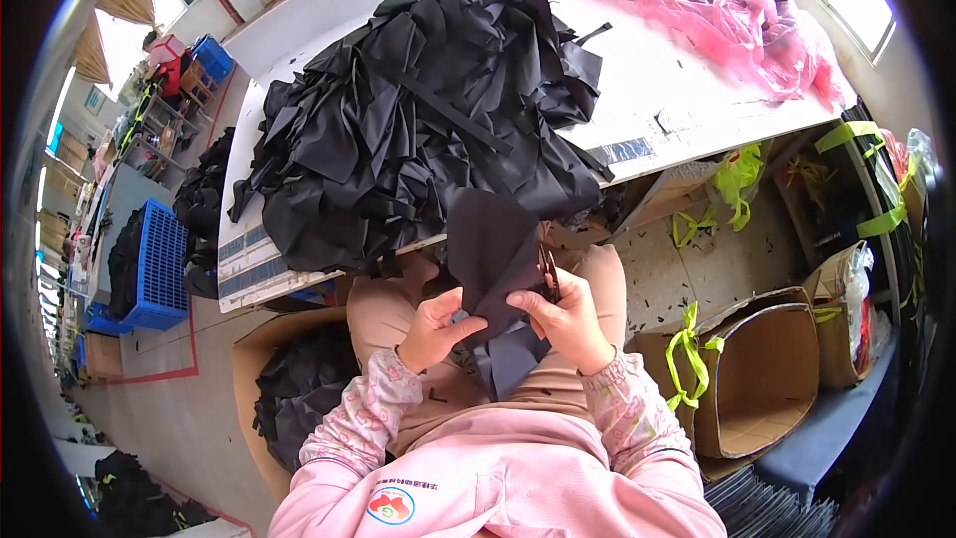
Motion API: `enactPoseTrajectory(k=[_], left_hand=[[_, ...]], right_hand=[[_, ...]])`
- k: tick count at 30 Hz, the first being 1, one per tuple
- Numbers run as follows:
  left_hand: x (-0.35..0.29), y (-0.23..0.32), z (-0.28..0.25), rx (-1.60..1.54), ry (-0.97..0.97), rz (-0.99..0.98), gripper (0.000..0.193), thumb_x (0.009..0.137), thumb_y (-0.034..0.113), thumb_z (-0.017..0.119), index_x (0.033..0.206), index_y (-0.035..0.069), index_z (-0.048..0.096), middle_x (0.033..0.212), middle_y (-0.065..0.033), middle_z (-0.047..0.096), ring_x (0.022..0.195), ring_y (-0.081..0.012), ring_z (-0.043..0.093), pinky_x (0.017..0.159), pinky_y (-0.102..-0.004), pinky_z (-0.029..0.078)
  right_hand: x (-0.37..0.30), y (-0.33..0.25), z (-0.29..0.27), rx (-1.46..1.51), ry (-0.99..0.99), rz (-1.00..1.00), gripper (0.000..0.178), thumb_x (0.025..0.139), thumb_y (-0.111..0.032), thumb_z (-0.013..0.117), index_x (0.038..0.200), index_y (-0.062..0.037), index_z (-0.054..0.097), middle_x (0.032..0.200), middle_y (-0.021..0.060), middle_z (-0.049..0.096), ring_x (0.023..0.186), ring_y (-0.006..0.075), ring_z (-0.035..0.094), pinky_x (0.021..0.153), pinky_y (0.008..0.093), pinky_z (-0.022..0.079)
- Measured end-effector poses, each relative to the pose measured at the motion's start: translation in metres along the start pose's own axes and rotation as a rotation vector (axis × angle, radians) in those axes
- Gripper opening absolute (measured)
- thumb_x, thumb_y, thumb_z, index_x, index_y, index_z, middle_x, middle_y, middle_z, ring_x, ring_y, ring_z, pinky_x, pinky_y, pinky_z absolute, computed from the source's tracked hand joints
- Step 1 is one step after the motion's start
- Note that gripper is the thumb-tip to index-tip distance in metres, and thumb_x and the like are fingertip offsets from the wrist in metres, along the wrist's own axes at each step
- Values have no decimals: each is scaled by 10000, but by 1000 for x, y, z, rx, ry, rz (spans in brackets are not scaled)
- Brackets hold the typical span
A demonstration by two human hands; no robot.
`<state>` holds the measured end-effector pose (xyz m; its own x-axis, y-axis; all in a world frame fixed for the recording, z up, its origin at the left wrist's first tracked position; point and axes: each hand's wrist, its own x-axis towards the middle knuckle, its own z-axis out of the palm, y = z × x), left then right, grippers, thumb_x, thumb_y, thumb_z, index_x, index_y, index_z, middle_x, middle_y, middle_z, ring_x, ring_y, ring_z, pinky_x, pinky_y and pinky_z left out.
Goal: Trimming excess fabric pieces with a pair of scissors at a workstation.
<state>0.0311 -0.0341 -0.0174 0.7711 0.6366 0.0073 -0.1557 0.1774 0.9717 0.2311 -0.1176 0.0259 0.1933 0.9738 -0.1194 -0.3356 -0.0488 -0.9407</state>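
Observation:
A black fabric piece (488, 244) is stretched upright between my hands, above my lap. My left hand (438, 327) pinches its lower left edge between thumb and fingers. With thumb on top, my right hand (566, 321) grips the right edge. Slim dark scissors (548, 264) also sit in that hand, their blades pointing up beside the cloth; the handles are mostly hidden by the fingers. The lower end of the cloth folds down onto my thighs. Just beyond my hands, a big heap of black fabric pieces (428, 120) covers much of the white table (687, 130).
A pink plastic bag (712, 15) lies at the table's far right. An open cardboard box (249, 379) with black pieces stands at my left; another cardboard box (762, 379) stands at my right. Blue crates (159, 264) are farther left. Black scraps dot the floor (717, 264).

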Motion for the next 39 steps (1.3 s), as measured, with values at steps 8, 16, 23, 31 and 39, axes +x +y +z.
enactPoseTrajectory(k=[8,16,23,31,39], left_hand=[[-4,14,-7,-266,97,-71,189,877,38,668,1061,-4,666,987,-21,679,909,-99,612,850,-252,490],[4,25,-8,-441,217,55,211,959,96,562,1159,40,600,1132,-49,655,1041,-150,616,930,-306,472],[-4,27,3,-354,78,-101,510,912,106,640,1366,33,419,1285,-51,554,1148,-140,543,989,-313,431],[2,19,18,-57,122,4,460,820,-70,685,1241,-7,513,1169,-71,614,1098,-167,578,972,-315,461],[6,60,1,102,168,186,549,803,-104,682,1241,44,386,1075,-105,642,1000,-166,618,903,-298,492]], right_hand=[[3,-2,-15,-398,176,-347,250,830,-41,727,1051,-6,616,787,34,678,687,41,564,646,221,484],[-1,-24,-22,-292,197,-246,328,841,-15,716,1132,-2,565,944,-38,624,824,26,560,736,186,465],[1,-18,-30,-210,275,-144,297,851,-21,705,1114,-24,566,750,-82,525,616,-17,418,532,155,333],[-1,-19,-32,-302,302,-215,299,863,-35,698,1126,-10,558,756,-66,555,639,23,484,588,181,420],[-3,-15,-32,-573,393,-387,397,842,-60,726,1186,-12,535,800,48,648,700,97,595,666,228,485]])
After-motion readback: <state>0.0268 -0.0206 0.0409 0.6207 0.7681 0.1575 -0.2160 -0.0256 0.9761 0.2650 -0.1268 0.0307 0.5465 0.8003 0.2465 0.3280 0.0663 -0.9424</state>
